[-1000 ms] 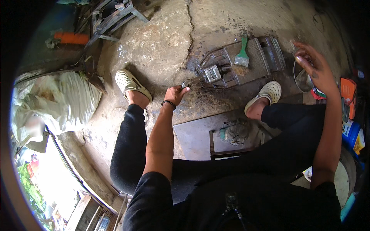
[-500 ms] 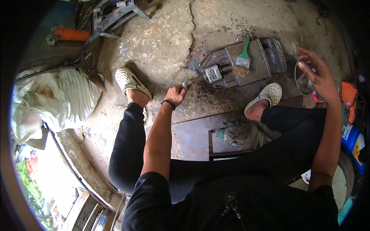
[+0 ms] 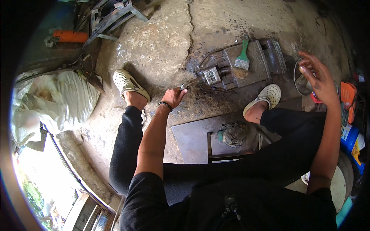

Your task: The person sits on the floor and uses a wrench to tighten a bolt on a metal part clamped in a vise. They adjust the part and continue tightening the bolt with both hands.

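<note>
Down low, near the person's legs, a flat metal plate [image 3: 192, 136] lies on the ground with a dirty rag [image 3: 233, 134] on it. Just past it, the left hand [image 3: 174, 96] has its fingers wrapped tight around the handle [image 3: 191, 82] of a metal vise [image 3: 231, 69]. The vise sits on the cracked concrete floor [image 3: 162, 42], between the two pale shoes. A green brush [image 3: 243, 57] rests on top of the vise. Over on the other side, the right hand [image 3: 318, 79] is up in the air with its fingers spread apart, just beside a round wire ring [image 3: 298, 73]. Farther off, an orange tool [image 3: 71, 36] lies by a metal frame [image 3: 111, 17]
</note>
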`<state>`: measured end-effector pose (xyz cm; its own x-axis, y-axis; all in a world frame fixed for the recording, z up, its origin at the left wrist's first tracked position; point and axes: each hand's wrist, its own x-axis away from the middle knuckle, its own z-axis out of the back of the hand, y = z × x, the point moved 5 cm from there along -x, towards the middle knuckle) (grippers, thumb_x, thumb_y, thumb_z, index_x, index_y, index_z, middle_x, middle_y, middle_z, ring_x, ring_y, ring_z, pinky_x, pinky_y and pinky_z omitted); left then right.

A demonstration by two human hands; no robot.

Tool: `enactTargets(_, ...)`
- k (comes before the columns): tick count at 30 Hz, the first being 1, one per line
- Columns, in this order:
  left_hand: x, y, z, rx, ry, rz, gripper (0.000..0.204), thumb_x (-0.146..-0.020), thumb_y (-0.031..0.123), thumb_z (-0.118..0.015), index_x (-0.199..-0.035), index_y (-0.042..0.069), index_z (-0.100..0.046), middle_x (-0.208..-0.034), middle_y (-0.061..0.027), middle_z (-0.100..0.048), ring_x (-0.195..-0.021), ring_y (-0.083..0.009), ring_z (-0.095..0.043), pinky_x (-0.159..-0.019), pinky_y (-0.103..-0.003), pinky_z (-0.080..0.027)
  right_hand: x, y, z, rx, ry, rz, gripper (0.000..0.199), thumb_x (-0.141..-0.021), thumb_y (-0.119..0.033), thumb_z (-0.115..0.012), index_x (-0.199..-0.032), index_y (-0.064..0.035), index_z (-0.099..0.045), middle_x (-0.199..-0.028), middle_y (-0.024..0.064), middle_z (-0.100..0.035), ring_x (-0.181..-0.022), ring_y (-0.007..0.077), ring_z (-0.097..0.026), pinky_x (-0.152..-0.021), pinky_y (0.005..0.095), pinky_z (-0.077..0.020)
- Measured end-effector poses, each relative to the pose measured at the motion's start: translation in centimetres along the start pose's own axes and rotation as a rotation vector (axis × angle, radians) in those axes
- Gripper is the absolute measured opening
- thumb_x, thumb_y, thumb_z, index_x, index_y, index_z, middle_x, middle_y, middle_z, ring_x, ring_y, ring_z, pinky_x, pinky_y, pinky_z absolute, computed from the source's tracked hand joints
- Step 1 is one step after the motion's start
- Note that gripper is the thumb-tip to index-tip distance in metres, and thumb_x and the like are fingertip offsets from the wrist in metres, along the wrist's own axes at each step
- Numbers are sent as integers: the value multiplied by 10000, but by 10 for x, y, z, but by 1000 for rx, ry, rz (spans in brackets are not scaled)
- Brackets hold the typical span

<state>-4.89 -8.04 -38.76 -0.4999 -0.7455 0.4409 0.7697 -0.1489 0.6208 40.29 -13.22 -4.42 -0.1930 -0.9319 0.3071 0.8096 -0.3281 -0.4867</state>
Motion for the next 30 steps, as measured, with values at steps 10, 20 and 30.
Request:
enactTargets(10,-14,-12,-1,-31,-44,-12,654,-892,607,-633,-739,-29,-626,-647,-217,-583,-628,-361,-584,-629,-434,-477,-7,6,-7,8,-3,6,436,-959,-278,-646,-1354,-110,-573,-1039,80,-639,-941,182,-611,-839,324,-489)
enactTargets(20,-6,-3,0,52,-91,-21,538,-975,506,-547,-927,-20,-653,-771,-267,-623,-767,-466,-601,-704,-479,-489,-7,5,-7,-36,-16,5,427,-957,-242,-656,-1357,-115,-575,-1043,92,-628,-967,190,-610,-850,336,-495)
enactTargets(30,-5,3,6,-34,-164,-48,453,-1019,425,-474,-1021,-7,-611,-874,-298,-644,-887,-507,-607,-735,-532,-478,-7,3,-7,-62,-5,23,419,-952,-236,-656,-1339,-95,-581,-1029,86,-628,-930,182,-604,-835,323,-481)
